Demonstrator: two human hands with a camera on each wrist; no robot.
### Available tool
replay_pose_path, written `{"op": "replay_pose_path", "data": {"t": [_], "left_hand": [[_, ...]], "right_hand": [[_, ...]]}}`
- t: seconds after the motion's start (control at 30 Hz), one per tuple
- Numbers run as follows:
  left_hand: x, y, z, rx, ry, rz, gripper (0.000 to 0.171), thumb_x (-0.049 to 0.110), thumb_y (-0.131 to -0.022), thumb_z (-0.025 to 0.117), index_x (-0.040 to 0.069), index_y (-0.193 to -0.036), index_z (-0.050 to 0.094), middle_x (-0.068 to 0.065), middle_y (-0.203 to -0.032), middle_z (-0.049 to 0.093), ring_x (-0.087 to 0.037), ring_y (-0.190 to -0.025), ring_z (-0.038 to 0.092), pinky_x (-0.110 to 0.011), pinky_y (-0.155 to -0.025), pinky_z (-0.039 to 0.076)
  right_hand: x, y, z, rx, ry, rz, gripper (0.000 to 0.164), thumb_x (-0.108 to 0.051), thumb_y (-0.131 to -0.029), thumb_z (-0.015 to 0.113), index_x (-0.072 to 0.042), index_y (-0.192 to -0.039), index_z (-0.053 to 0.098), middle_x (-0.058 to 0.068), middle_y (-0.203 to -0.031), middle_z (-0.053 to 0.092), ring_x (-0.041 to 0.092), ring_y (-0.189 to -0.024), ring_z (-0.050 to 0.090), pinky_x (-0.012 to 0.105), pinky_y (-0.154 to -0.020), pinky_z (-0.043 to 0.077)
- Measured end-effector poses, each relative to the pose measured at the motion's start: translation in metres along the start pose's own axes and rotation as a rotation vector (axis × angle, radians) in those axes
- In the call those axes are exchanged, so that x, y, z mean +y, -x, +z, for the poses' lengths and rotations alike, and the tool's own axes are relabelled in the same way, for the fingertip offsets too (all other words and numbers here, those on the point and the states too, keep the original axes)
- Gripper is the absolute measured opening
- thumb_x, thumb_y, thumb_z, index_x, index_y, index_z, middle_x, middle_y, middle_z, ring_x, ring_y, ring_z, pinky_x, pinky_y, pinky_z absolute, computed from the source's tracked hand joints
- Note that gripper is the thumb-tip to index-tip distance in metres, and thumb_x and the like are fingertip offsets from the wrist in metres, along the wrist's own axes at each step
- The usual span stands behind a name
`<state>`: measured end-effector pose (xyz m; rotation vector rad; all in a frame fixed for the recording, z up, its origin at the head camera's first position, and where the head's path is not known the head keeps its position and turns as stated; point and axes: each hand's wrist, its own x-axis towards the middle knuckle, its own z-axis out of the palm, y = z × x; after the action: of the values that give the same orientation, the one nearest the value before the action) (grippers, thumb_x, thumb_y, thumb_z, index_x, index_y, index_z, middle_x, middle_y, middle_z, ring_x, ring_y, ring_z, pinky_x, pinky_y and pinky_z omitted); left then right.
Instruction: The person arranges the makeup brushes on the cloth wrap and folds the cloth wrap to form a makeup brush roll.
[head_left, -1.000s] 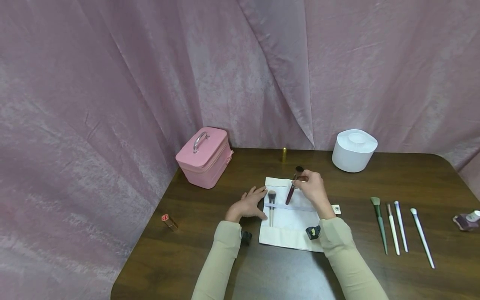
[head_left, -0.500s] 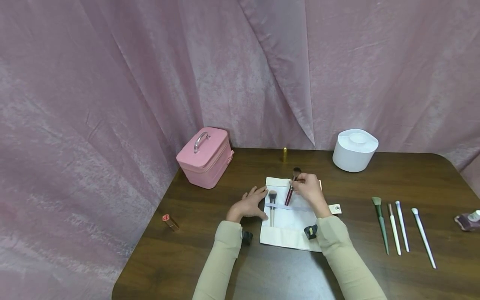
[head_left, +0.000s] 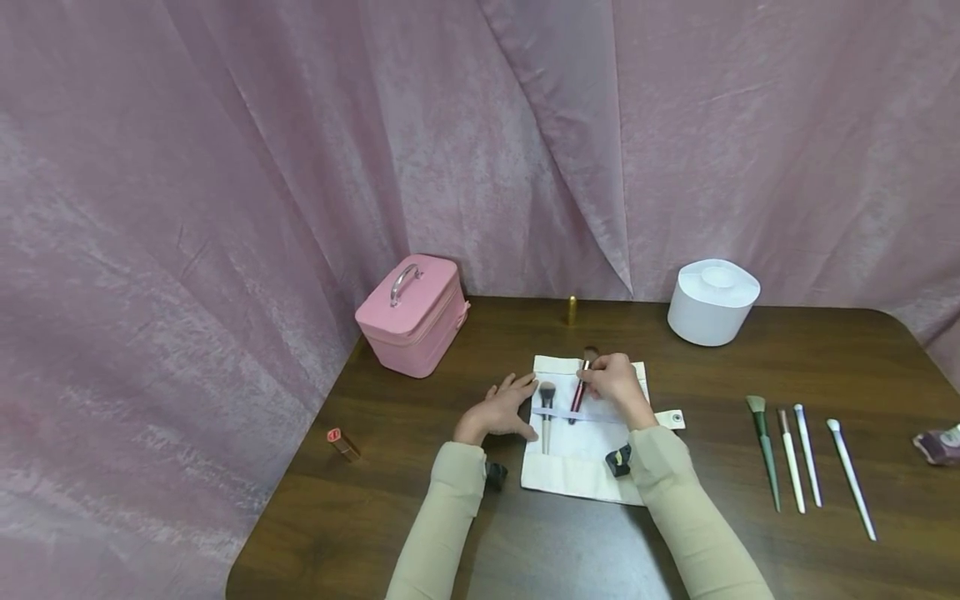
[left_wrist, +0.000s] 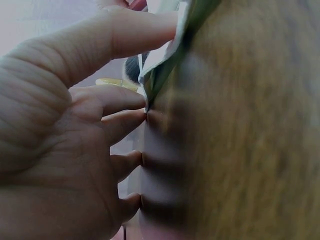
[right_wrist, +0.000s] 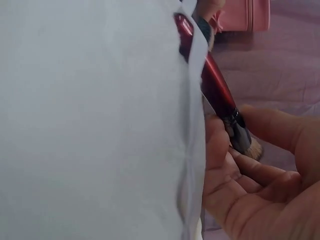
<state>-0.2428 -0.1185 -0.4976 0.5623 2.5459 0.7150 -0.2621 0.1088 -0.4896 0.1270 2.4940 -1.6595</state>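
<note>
A white cloth brush roll (head_left: 573, 475) lies unfolded on the table, an elastic band (head_left: 600, 416) running across it. My right hand (head_left: 617, 385) pinches a red-handled makeup brush (head_left: 577, 398) near its ferrule, bristles pointing away from me. In the right wrist view the handle end of that red brush (right_wrist: 215, 85) passes under the band. Another makeup brush (head_left: 547, 408), with dark bristles and a pale handle, sits under the band at the left. My left hand (head_left: 498, 412) rests with spread fingers along the roll's left edge; in the left wrist view its thumb (left_wrist: 145, 32) presses on the cloth.
Several makeup brushes lie to the right, among them a green one (head_left: 765, 454) and a white one (head_left: 852, 479). A pink case (head_left: 408, 321) and a white container (head_left: 712, 304) stand at the back, a gold tube (head_left: 572, 311) between them. A lipstick (head_left: 343, 444) lies left, a purple bottle (head_left: 937, 446) far right.
My right hand has moved slightly toward me, sliding the red-handled brush's lower end under the elastic band. My left hand keeps its place on the roll's edge.
</note>
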Motion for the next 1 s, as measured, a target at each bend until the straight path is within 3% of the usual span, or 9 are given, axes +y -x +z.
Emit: {"op": "replay_pose_path", "data": {"t": [0.2,0.47,0.77,1.0], "left_hand": [[0.000,-0.001,0.001,0.002,-0.009,-0.008,0.095,0.019,-0.083,0.084,0.008,-0.160,0.029,-0.004,-0.168,0.018,-0.030,-0.155,0.003,-0.055,-0.121,0.007],[0.001,-0.001,0.000,-0.004,-0.022,-0.015,0.094,0.020,-0.084,0.083,0.009,-0.160,0.029,-0.003,-0.168,0.017,-0.030,-0.155,0.003,-0.055,-0.121,0.006],[0.000,-0.002,0.002,0.001,-0.026,-0.021,0.093,0.020,-0.084,0.084,0.008,-0.160,0.031,-0.003,-0.168,0.019,-0.029,-0.155,0.004,-0.055,-0.121,0.006],[0.001,-0.002,0.001,0.008,-0.019,-0.022,0.094,0.018,-0.083,0.084,0.009,-0.160,0.031,-0.003,-0.168,0.019,-0.030,-0.155,0.004,-0.055,-0.121,0.006]], "right_hand": [[0.004,0.002,0.007,-0.042,-0.058,0.040,0.018,-0.001,-0.091,0.068,0.002,-0.075,0.060,0.007,-0.066,0.061,0.011,-0.056,0.059,0.023,-0.052,0.053],[0.007,0.003,0.010,-0.050,0.021,0.047,0.021,-0.004,-0.089,0.072,0.000,-0.071,0.061,0.004,-0.056,0.060,0.009,-0.049,0.057,0.021,-0.048,0.049],[0.006,0.007,0.012,-0.082,0.068,0.057,0.032,-0.008,-0.088,0.073,-0.008,-0.062,0.054,0.004,-0.055,0.060,0.010,-0.050,0.057,0.020,-0.048,0.046],[0.005,0.006,0.014,-0.091,0.076,0.102,0.024,-0.011,-0.091,0.067,-0.005,-0.070,0.058,0.003,-0.057,0.059,0.010,-0.051,0.057,0.021,-0.049,0.047]]}}
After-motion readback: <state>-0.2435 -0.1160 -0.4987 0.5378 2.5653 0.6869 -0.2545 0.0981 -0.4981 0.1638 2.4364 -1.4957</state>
